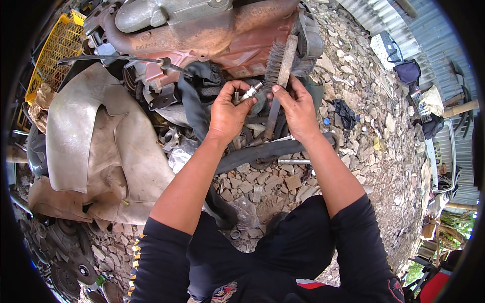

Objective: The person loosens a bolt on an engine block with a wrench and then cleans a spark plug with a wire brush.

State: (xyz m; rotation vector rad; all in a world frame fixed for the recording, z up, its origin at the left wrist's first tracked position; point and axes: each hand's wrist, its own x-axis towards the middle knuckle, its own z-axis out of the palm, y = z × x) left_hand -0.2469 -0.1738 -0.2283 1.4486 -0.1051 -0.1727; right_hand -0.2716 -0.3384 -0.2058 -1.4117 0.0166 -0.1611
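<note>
In my left hand point(228, 113) is a spark plug point(250, 92), pinched between thumb and fingers with its threaded end pointing up to the right. A second small metal piece point(236, 97) shows by the same fingers; its kind is unclear. My right hand point(298, 108) is closed round a wire brush point(284, 65) with a worn wooden handle. The brush stands nearly upright, its dark bristles facing left toward the plug. Bristles and plug tip are very close; whether they touch I cannot tell. Just beyond both hands lies a rusty engine point(197, 30).
A grey-brown sheet of leather-like material point(76, 136) is draped at the left, below a yellow plastic crate point(56, 48). A black hose point(273, 153) and a metal tube point(294, 161) lie under my hands. Stony ground point(364, 136) stretches right toward a corrugated metal wall point(439, 35).
</note>
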